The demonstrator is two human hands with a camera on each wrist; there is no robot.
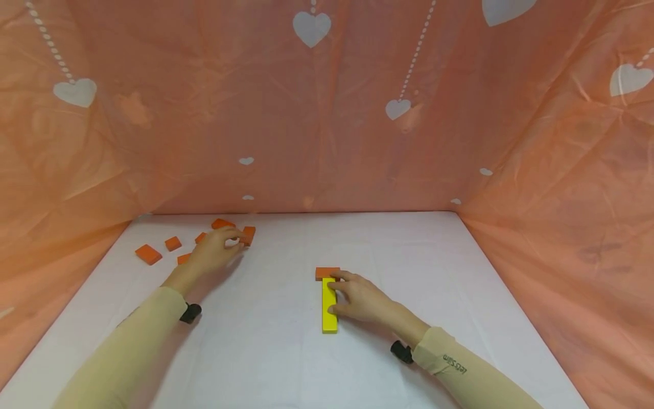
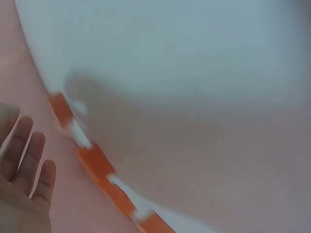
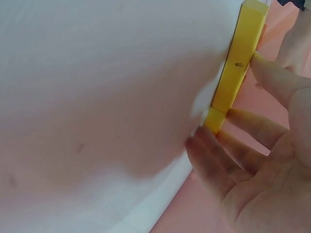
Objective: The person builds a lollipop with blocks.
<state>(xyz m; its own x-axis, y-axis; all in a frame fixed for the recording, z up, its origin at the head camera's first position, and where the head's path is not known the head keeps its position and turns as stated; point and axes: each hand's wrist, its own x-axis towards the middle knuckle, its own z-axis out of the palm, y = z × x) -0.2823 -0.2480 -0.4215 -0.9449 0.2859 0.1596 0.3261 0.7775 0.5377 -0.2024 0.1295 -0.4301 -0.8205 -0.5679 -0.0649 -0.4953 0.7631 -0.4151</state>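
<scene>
While the right hand [image 1: 363,299] rests spread fingers on the yellow block [image 1: 327,301], seemingly steadying it against the orange crosspiece [image 1: 323,273], the left hand [image 1: 214,249] is at another orange block [image 1: 250,232] on the desk [image 1: 265,329], its hold unclear.

I can count seven orange blocks: six orange blocks [image 1: 148,254] around the left grip [image 1: 217,248] and one orange block [image 1: 319,274] by the right grip [image 1: 364,296]. Under the right grip there is yellow, maybe one yellow block [image 1: 329,324], maybe two; I can't tell. There are two grips, two sleeves [image 1: 128,346] and two black things [image 1: 401,352] behind the grips, one for each.
</scene>
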